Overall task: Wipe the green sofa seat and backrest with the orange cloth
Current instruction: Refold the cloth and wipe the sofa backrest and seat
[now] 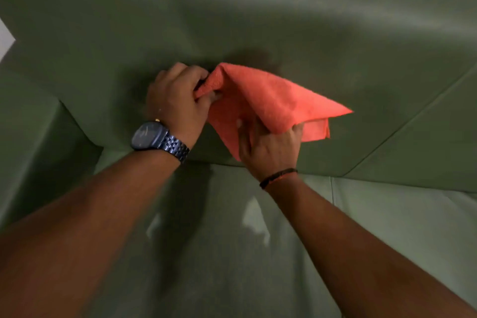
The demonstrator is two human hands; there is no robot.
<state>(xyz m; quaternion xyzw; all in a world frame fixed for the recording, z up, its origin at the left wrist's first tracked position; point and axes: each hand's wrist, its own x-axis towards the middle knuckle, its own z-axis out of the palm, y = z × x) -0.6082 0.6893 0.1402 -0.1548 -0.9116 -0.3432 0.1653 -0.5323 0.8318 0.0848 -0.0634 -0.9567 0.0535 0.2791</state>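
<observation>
Pinching the orange cloth (pixel 271 103) against the backrest (pixel 258 20), left hand (pixel 178 103) and right hand (pixel 268 147) grip opposite edges; the watch (pixel 149 135) face is unreadable.

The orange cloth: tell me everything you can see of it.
The orange cloth looks like soft, nubby terry or microfibre, plain in colour. It is loosely folded, with a corner pointing right and a lower layer showing beneath. Both hands grip it: the left hand pinches its upper left end, the right hand holds its lower edge from below. It is held in front of the green sofa backrest, above the seat; contact with the backrest cannot be told.
</observation>
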